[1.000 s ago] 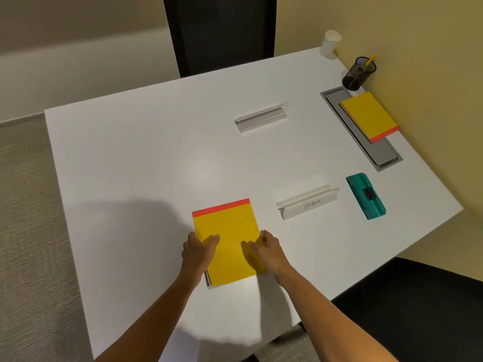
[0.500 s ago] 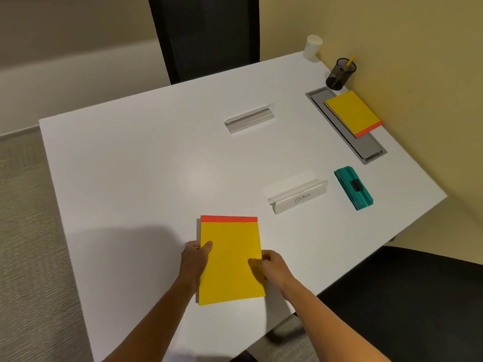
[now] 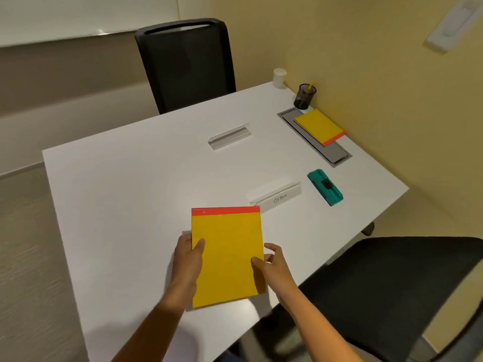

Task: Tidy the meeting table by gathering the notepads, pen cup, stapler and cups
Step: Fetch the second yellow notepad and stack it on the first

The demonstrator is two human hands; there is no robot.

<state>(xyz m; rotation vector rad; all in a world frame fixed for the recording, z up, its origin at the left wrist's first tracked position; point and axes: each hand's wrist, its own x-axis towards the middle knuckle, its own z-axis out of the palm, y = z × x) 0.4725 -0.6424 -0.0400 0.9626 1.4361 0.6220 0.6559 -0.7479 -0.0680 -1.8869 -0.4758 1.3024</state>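
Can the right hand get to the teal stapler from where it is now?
Probably yes. The stapler lies ahead and right of the right hand with only bare table between; the name card sits left of that path. It must first let go of the notepad.

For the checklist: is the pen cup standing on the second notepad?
No, the pen cup stands on the table behind the notepad.

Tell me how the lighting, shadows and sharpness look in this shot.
Head view: even, soft overhead light; a faint sheen on the white table centre; a small glint on the held yellow notepad at its red strip. Soft shadow falls beneath the left hand and right hand. Wide-angle bowing bends the table edges; the near chair and carpet smear at the frame's edges.
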